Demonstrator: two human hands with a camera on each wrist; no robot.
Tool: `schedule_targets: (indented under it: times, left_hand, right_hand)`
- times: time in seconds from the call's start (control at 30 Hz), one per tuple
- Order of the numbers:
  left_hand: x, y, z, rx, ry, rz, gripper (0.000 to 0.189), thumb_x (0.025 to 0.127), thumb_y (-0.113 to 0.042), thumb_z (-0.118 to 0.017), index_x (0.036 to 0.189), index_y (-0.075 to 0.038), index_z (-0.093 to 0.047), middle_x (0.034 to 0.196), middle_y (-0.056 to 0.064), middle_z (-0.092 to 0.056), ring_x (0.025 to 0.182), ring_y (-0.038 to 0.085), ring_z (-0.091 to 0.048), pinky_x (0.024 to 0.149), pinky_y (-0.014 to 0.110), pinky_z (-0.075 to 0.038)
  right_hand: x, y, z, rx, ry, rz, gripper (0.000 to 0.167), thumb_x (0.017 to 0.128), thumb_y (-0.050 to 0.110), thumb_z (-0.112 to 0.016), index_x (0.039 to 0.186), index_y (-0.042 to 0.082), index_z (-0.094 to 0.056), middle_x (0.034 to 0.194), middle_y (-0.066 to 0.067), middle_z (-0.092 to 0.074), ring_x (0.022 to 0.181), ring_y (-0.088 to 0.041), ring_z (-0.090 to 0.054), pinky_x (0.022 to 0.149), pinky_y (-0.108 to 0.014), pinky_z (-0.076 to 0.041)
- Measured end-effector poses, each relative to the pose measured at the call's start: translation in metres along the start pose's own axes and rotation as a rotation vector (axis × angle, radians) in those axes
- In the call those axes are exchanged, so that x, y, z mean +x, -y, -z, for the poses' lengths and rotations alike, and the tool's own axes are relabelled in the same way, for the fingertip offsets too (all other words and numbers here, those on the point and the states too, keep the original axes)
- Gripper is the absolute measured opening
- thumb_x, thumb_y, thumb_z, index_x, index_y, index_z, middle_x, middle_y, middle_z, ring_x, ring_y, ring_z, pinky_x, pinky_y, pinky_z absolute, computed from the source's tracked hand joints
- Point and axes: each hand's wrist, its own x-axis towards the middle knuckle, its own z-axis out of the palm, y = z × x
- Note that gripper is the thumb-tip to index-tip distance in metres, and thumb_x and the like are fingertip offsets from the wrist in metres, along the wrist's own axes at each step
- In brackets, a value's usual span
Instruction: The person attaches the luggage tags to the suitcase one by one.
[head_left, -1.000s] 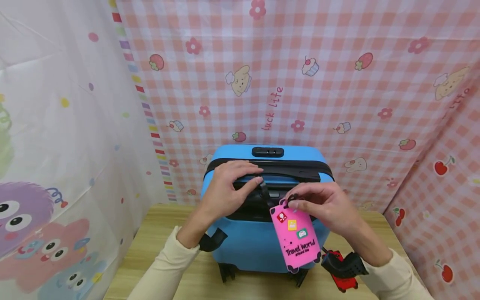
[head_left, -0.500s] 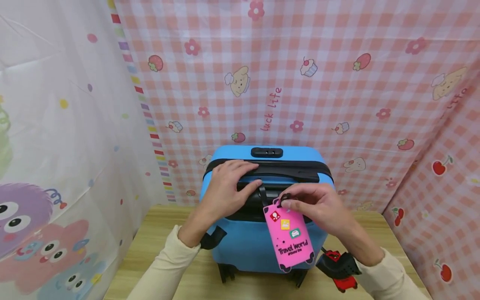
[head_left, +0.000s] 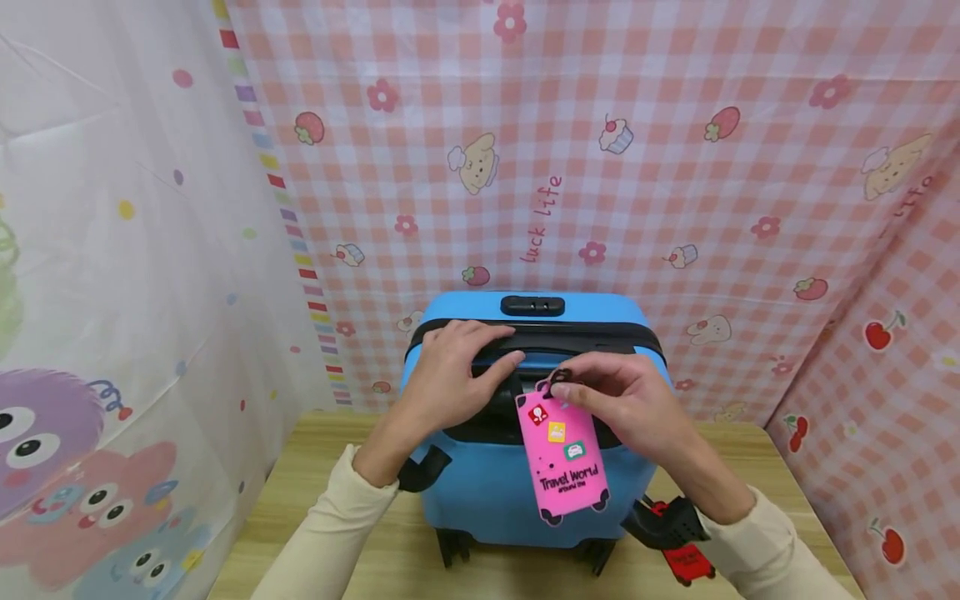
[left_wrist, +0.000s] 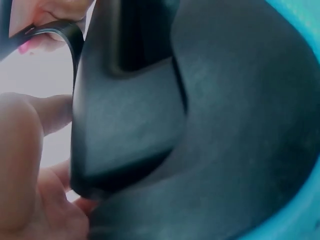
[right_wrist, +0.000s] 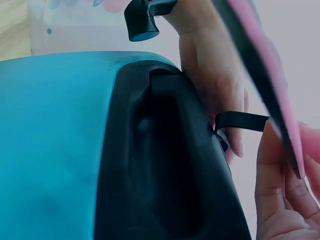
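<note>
A blue suitcase [head_left: 480,487] stands upright, its black carry handle [head_left: 577,337] on top. My left hand [head_left: 453,379] holds the handle's left part, fingers over it and thumb on the near side. In front of the suitcase hangs a pink luggage tag [head_left: 566,458] printed "Travel World". My right hand [head_left: 633,404] pinches its black strap near the tag's top, between thumb and forefinger. From the right wrist view, the strap [right_wrist: 242,120] stretches from the handle to my right fingers, and the tag appears edge-on. Where the strap meets the handle is partly covered by my left hand.
A red luggage tag [head_left: 686,560] lies right of the suitcase on the wood-grain surface [head_left: 300,483]. A black combination lock [head_left: 532,306] sits on the suitcase top. Checked cloth [head_left: 420,183] hangs close behind, with a white patterned curtain [head_left: 150,275] at the left.
My right hand has moved left and slightly up, carrying the pink luggage tag toward the middle of the suitcase. My left hand stays at the handle, almost unmoved.
</note>
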Motion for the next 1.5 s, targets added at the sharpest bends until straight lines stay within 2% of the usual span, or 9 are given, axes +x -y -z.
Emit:
schedule_targets:
  times: [0.27,0.53,0.67,0.77,0.93,1.07,1.2,1.3,1.5]
  left_hand:
    - [-0.001,0.002,0.010,-0.005,0.119,-0.007,0.055,0.093,-0.043,-0.068,0.139,-0.014,-0.059,0.130,0.008,-0.061,0.124,0.026,-0.052,0.109,0.055,-0.033]
    - [0.002,0.004,0.009,0.063,0.089,0.029,0.057,0.090,-0.046,-0.070,0.136,-0.013,-0.061,0.106,0.008,-0.058,0.097,0.022,-0.050,0.093,0.046,-0.040]
    - [0.004,0.004,0.008,0.101,0.087,0.045,0.054,0.090,-0.048,-0.069,0.132,-0.014,-0.063,0.101,0.006,-0.057,0.097,0.021,-0.049,0.092,0.045,-0.040]
    - [0.006,0.006,0.007,0.108,0.091,0.044,0.051,0.091,-0.048,-0.068,0.130,-0.015,-0.065,0.105,0.006,-0.060,0.101,0.022,-0.050,0.093,0.046,-0.039]
    - [0.010,0.008,0.006,0.077,0.099,0.056,0.046,0.092,-0.046,-0.067,0.126,-0.016,-0.068,0.116,0.006,-0.065,0.103,0.023,-0.050,0.093,0.047,-0.038]
    - [0.014,0.007,0.006,0.040,0.106,0.082,0.038,0.093,-0.043,-0.067,0.120,-0.016,-0.071,0.114,0.003,-0.068,0.100,0.022,-0.048,0.091,0.047,-0.036]
    - [0.018,0.009,0.005,-0.003,0.116,0.097,0.034,0.092,-0.041,-0.069,0.116,-0.016,-0.073,0.111,0.003,-0.069,0.098,0.021,-0.047,0.090,0.047,-0.035]
    - [0.020,0.011,0.004,-0.032,0.111,0.093,0.032,0.091,-0.039,-0.071,0.112,-0.015,-0.075,0.107,0.002,-0.071,0.096,0.020,-0.048,0.089,0.046,-0.036]
    - [0.022,0.012,0.006,-0.104,0.093,0.100,0.026,0.087,-0.037,-0.076,0.103,-0.017,-0.077,0.090,-0.002,-0.073,0.092,0.017,-0.056,0.089,0.047,-0.039]
  right_hand:
    - [0.007,0.003,-0.004,-0.030,-0.069,-0.029,0.014,0.093,0.000,-0.065,0.106,-0.003,-0.071,0.095,-0.003,-0.071,0.077,-0.021,-0.069,0.069,-0.032,-0.060]
    - [0.010,0.001,-0.008,-0.027,-0.095,0.044,0.015,0.091,-0.003,-0.066,0.105,-0.005,-0.070,0.096,0.001,-0.071,0.078,-0.017,-0.069,0.070,-0.029,-0.059]
    - [0.011,0.001,-0.009,-0.028,-0.078,0.062,0.016,0.091,-0.004,-0.066,0.106,-0.005,-0.070,0.096,-0.001,-0.071,0.079,-0.018,-0.069,0.071,-0.030,-0.060]
    - [0.013,0.000,-0.008,-0.035,-0.064,0.061,0.016,0.091,-0.004,-0.066,0.106,-0.004,-0.070,0.096,-0.003,-0.071,0.078,-0.019,-0.069,0.071,-0.031,-0.060]
    - [0.021,-0.002,-0.004,-0.032,-0.046,0.040,0.016,0.091,-0.002,-0.066,0.106,-0.003,-0.071,0.096,-0.007,-0.070,0.077,-0.021,-0.068,0.070,-0.032,-0.060]
    - [0.029,-0.003,0.000,-0.038,-0.020,0.027,0.016,0.092,-0.002,-0.065,0.107,-0.004,-0.070,0.098,-0.011,-0.069,0.077,-0.022,-0.068,0.070,-0.031,-0.060]
    - [0.033,-0.003,0.002,-0.025,0.007,-0.039,0.016,0.094,0.001,-0.064,0.109,-0.003,-0.069,0.099,-0.013,-0.068,0.078,-0.022,-0.067,0.070,-0.032,-0.060]
    - [0.037,-0.001,0.004,-0.015,0.035,-0.097,0.017,0.094,0.005,-0.065,0.110,-0.001,-0.069,0.098,-0.014,-0.067,0.077,-0.023,-0.066,0.068,-0.032,-0.059]
    - [0.042,-0.003,0.006,0.026,0.096,-0.126,0.017,0.095,0.005,-0.064,0.111,-0.002,-0.068,0.095,-0.012,-0.068,0.077,-0.024,-0.066,0.068,-0.033,-0.058]
